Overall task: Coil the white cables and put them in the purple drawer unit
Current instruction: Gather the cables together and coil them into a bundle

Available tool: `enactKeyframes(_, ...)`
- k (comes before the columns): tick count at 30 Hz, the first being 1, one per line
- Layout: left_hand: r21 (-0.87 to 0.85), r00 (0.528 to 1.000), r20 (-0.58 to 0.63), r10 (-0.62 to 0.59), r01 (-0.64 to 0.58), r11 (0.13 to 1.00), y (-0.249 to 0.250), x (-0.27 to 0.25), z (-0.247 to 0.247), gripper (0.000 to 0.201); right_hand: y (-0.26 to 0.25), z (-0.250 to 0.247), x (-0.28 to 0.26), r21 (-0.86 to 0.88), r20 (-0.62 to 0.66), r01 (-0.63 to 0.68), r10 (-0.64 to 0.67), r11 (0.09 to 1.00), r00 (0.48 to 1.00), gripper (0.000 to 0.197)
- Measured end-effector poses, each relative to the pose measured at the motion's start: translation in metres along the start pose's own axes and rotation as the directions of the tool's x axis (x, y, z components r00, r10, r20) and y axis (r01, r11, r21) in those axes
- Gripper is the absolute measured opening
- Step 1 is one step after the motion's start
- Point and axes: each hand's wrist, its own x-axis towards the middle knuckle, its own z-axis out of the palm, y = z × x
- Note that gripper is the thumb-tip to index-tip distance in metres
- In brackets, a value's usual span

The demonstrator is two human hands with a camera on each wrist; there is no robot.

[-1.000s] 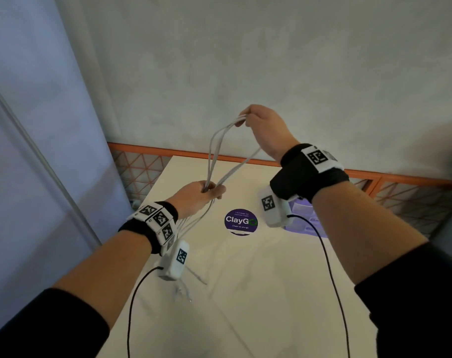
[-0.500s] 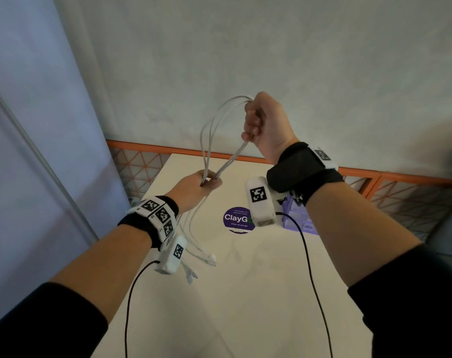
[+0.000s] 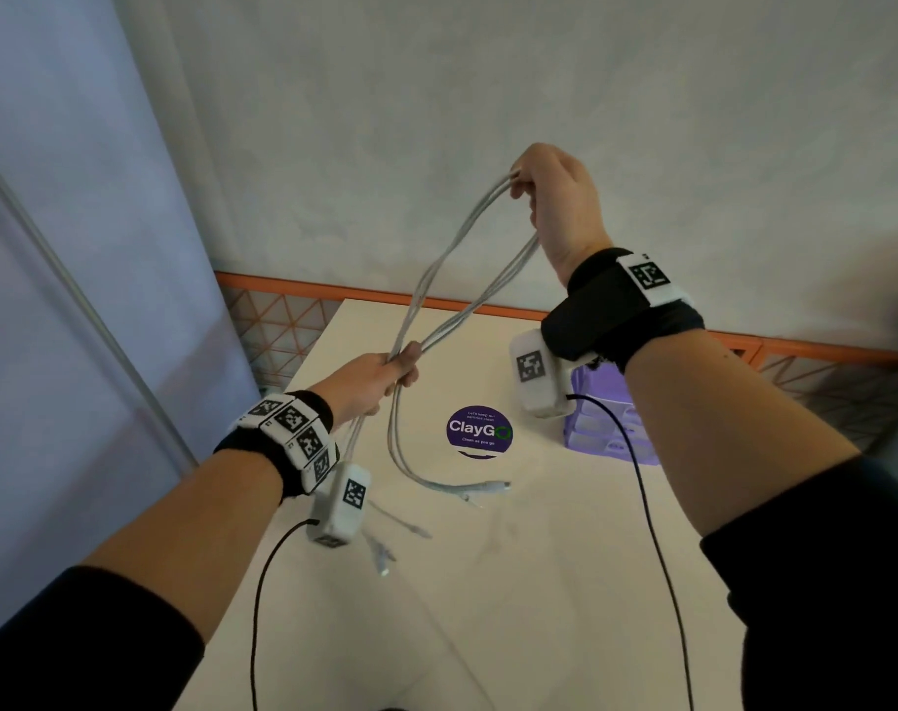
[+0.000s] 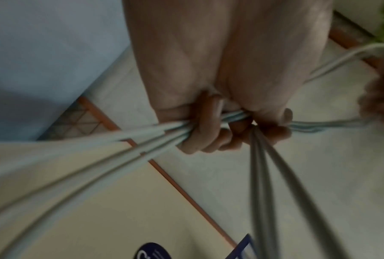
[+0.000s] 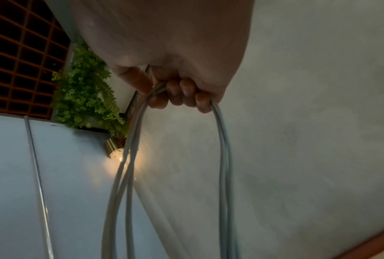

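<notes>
White cables stretched as a loop in mid-air above the surface. Right hand, fingers curled, grip closed round the loop's top; left hand clenched round the lower strands. Loose ends trailing near the purple drawer unit.

Black sleeves, black wristbands bearing white square-coded tags, and white cabled wrist cameras.

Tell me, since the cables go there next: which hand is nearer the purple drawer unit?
Right. The right hand is raised above and behind the purple drawer unit, its wrist over it; the left hand holds the white cables well to its left.
</notes>
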Motion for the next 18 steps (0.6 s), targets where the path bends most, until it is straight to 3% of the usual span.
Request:
enactKeyframes(2,-0.106,1.0,-0.015,0.006,-0.008,0.994,-0.002,0.0,-0.001,0.05,0.003,-0.003,0.001,-0.004,-0.014,0.014,-0.014,1.0,1.0,0.016)
enactKeyframes(6,-0.235,0.995,0.064,0.079,-0.062,0.97,-0.001,-0.001,0.002,0.05,0.009,-0.007,0.004,0.016,-0.07,0.001,0.0,1.0,0.998,0.015)
enactKeyframes(10,-0.466,0.992,0.103,0.073,-0.017,0.885,0.0,-0.006,0.004,0.042,0.012,-0.013,0.005,0.008,-0.112,-0.015,0.016,1.0,0.994,0.014)
enactKeyframes(15,-0.574,0.994,0.098,0.049,0.017,0.818,0.001,-0.005,0.001,0.049,0.02,-0.022,0.007,0.04,-0.181,-0.065,0.071,0.997,0.981,0.015)
enactKeyframes(18,-0.599,0.994,0.1,0.039,0.029,0.8,-0.006,-0.006,-0.006,0.042,0.027,-0.029,0.006,0.04,-0.25,-0.093,0.1,0.995,0.963,0.013)
